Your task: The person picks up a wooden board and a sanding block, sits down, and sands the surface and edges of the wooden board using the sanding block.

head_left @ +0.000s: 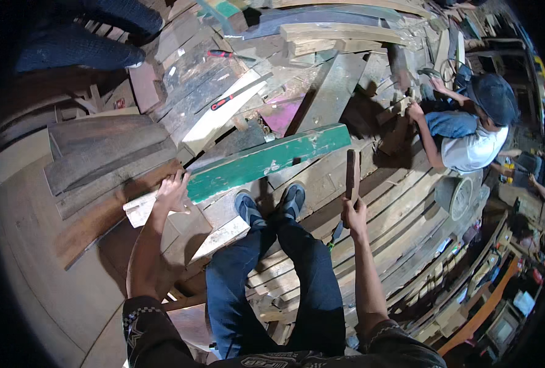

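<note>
Green paint flakes off the plank (pixel 266 161) lying slantwise across the heap of boards (pixel 401 202) just ahead of my shoes (pixel 271 205). My left hand (pixel 173 191) rests at the plank's near left end, fingers bent over a pale offcut (pixel 142 208) beside it; how firmly they press I cannot tell. My right hand (pixel 353 216) is wrapped tight around the handle of a hammer (pixel 350 175), its head raised above the boards, near the plank's right part. Beyond, a crouching person (pixel 469 132) works amid the timber, and red-handled screwdrivers (pixel 223 101) lie on grey boards.
</note>
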Action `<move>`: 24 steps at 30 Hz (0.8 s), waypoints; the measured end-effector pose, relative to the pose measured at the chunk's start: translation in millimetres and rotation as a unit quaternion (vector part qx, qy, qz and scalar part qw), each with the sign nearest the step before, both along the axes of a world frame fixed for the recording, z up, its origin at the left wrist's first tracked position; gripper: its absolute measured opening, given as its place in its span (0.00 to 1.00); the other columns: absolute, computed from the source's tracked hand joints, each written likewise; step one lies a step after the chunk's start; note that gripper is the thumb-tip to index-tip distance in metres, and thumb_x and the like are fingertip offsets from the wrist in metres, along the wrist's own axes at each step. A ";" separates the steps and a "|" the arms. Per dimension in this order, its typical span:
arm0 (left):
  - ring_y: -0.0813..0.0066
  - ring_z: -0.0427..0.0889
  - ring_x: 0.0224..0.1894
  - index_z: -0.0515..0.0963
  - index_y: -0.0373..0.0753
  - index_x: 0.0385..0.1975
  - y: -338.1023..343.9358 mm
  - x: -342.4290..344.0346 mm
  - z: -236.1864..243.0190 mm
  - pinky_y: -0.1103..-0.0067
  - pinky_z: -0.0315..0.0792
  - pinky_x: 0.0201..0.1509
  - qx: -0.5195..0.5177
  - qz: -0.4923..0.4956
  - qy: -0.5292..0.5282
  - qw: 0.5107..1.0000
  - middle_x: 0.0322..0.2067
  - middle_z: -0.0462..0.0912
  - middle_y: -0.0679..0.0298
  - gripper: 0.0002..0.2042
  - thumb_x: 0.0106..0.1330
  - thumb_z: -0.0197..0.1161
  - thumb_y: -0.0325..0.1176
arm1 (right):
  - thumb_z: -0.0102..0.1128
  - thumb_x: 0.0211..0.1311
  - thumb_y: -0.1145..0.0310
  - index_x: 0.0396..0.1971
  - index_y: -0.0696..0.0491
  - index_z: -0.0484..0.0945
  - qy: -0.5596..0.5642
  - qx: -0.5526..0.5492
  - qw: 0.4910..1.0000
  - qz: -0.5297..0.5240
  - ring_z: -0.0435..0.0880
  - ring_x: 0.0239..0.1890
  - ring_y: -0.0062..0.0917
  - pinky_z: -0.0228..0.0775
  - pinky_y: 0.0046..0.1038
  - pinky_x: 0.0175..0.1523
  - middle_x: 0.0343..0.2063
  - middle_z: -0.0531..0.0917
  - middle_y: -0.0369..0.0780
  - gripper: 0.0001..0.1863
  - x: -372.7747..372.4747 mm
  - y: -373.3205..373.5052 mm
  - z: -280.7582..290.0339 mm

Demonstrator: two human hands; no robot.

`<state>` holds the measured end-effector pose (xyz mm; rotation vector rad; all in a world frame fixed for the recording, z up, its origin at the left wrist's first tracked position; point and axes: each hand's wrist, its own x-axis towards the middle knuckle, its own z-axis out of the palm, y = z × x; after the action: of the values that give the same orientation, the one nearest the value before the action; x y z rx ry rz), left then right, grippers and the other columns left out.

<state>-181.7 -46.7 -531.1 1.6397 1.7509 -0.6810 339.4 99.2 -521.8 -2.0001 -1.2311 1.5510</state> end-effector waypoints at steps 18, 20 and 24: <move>0.46 0.68 0.58 0.49 0.43 0.66 23.1 43.7 -113.7 0.57 0.63 0.61 0.069 -0.003 -0.052 0.996 0.58 0.62 0.44 0.60 0.30 0.78 0.52 | 0.59 0.59 0.65 0.22 0.54 0.69 0.033 -0.020 0.999 0.012 0.66 0.11 0.13 0.55 0.22 0.14 0.12 0.68 0.30 0.12 -57.5 45.4 -103.9; 0.46 0.69 0.58 0.49 0.43 0.67 19.9 37.5 -117.2 0.58 0.63 0.61 0.077 -0.016 -0.043 0.996 0.59 0.62 0.44 0.60 0.30 0.78 0.52 | 0.60 0.59 0.65 0.23 0.55 0.70 0.056 -0.005 0.998 0.013 0.67 0.11 0.14 0.56 0.21 0.14 0.14 0.70 0.31 0.12 -63.7 49.0 -109.1; 0.47 0.70 0.57 0.50 0.42 0.66 38.0 33.0 -87.3 0.58 0.65 0.59 0.057 -0.043 -0.059 0.996 0.59 0.61 0.45 0.60 0.30 0.77 0.53 | 0.59 0.60 0.64 0.24 0.54 0.70 0.048 -0.043 0.998 -0.009 0.64 0.09 0.14 0.53 0.20 0.13 0.11 0.67 0.30 0.11 -53.7 35.4 -99.0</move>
<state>-148.6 -8.6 -618.4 1.8044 1.6696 -0.5197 285.7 134.7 -620.8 -1.9574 -1.1252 1.6973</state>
